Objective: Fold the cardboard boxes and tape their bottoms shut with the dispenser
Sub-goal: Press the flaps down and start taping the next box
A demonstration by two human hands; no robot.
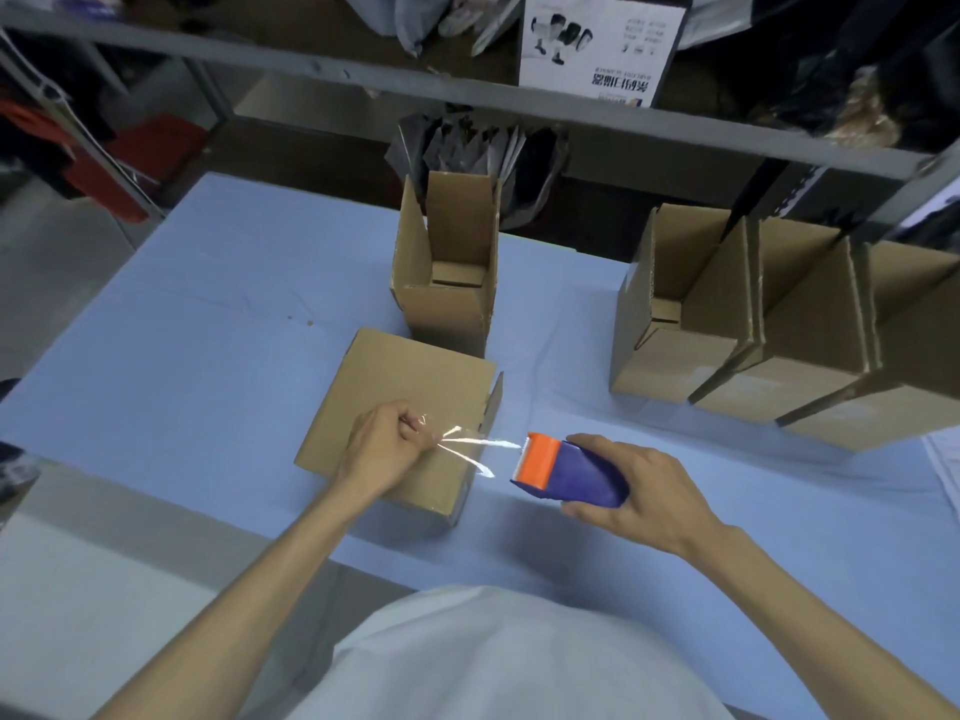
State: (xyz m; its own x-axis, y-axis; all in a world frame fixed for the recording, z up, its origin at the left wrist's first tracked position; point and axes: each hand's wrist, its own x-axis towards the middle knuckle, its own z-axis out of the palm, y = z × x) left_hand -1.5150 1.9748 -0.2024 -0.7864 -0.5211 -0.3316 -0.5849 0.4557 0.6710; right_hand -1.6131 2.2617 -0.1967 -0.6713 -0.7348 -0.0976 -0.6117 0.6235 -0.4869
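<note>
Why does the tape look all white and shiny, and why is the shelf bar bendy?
In the head view, light glints off the clear tape stretched between the left hand and the dispenser, so it shows as white streaks; also in the head view, the wide-angle lens bows the shelf rail near the top edge.

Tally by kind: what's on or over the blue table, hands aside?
Cardboard boxes: 5
Tape dispenser: 1
Clear tape strip: 1
Total: 7
</note>
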